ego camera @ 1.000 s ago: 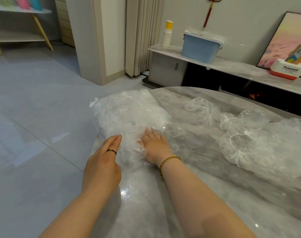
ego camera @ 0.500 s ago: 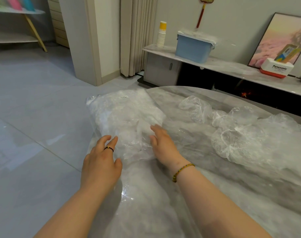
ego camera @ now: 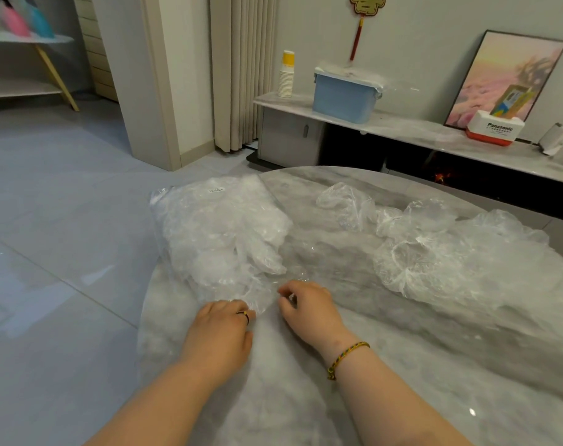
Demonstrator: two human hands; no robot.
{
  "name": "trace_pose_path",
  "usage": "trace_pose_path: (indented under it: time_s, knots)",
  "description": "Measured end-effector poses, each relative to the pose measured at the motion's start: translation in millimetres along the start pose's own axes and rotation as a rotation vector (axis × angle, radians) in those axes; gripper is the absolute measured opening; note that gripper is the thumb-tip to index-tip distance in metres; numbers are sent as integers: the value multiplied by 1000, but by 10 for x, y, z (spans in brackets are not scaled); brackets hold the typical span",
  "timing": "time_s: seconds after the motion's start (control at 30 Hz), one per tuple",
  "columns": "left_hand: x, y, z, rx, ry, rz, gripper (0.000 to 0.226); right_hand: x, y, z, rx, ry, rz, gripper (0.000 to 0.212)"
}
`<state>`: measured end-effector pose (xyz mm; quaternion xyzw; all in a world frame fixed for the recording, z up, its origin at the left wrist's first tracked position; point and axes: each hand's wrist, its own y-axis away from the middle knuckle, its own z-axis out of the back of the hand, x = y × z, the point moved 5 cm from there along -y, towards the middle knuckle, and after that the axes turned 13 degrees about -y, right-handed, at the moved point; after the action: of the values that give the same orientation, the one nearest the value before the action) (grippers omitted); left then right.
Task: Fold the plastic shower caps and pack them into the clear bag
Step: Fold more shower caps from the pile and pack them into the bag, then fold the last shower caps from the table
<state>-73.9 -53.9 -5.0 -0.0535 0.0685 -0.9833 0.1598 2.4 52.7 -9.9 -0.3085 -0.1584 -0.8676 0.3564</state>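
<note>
A clear bag (ego camera: pixel 215 233) stuffed with folded shower caps lies on the left part of the marble table (ego camera: pixel 386 365), its far end hanging past the table's edge. My left hand (ego camera: pixel 220 333) grips the bag's near open edge with curled fingers. My right hand (ego camera: pixel 309 305) pinches the same edge just to the right. A heap of loose crumpled shower caps (ego camera: pixel 450 255) lies on the right side of the table, apart from both hands.
Beyond the table stands a low marble cabinet (ego camera: pixel 402 127) with a blue bin (ego camera: pixel 344 94), a stack of paper cups (ego camera: pixel 286 75), a Panasonic box (ego camera: pixel 495 128) and a framed picture (ego camera: pixel 505 78). Tiled floor (ego camera: pixel 64 220) lies to the left.
Both hands drew back from pressing flat on the bag's middle to its near edge, where their fingers curled onto the plastic. The camera view shifted slightly.
</note>
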Motion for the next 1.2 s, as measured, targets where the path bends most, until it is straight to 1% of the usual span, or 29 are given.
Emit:
trace_pose_path:
  time_s: [0.03, 0.07, 0.1, 0.13, 0.17, 0.2, 0.27, 0.33, 0.43, 0.57, 0.63, 0.7, 0.83, 0.9, 0.93, 0.97, 1.0, 1.03, 1.1, 1.2]
  knots:
    - [7, 6, 19, 40, 22, 14, 12, 8, -20, 10, -4, -27, -38, 28]
    - [8, 6, 51, 83, 44, 41, 18, 23, -49, 10, 1, -63, -83, 30]
    - [13, 4, 47, 141, 52, 65, 29, 58, -79, 4, 18, -87, -118, 31]
    - [22, 16, 13, 150, 11, 42, 38, 94, -117, -20, 49, -91, -141, 29]
    - [27, 29, -17, 168, -1, 23, 43, 133, -161, -66, 88, -83, -151, 25]
    - [25, 29, -29, 192, -18, 21, 44, 169, -210, -109, 125, -81, -159, 25]
    - [18, 34, -66, 236, -15, 17, 45, 220, -304, -203, 185, -139, -186, 34]
    - [17, 31, -66, 267, -13, 22, 46, 236, -392, -269, 198, -305, -230, 35]
    - [26, 29, -85, 284, -25, 40, 46, 207, -492, -304, 139, -577, -324, 33]
    - [55, 37, -115, 306, -2, 41, 46, 144, -553, -310, 9, -834, -417, 27]
    - [71, 39, -118, 301, 9, 44, 47, 126, -592, -321, -18, -897, -423, 24]
    - [71, 39, -112, 294, 11, 44, 47, 116, -612, -318, -36, -899, -424, 21]
    - [53, 24, -92, 281, 5, 50, 47, 89, -592, -215, -78, -985, -422, 17]
    - [48, 25, -78, 284, 8, 59, 48, 77, -549, -165, -92, -929, -398, 4]
    - [57, 26, -78, 289, 5, 62, 48, 70, -543, -143, -105, -872, -364, 15]
    - [54, 30, -65, 294, 3, 63, 48, 56, -525, -119, -116, -808, -331, 33]
    - [61, 33, -59, 301, 2, 71, 49, 68, -496, -100, -108, -756, -299, 44]
    - [66, 33, -52, 302, 7, 80, 50, 79, -455, -82, -98, -705, -271, 47]
    - [80, 26, -25, 282, 26, 104, 52, 88, -371, -46, -109, -643, -218, 41]
    - [119, 6, 37, 188, 87, 152, 50, 43, -233, 99, -198, -604, -122, 32]
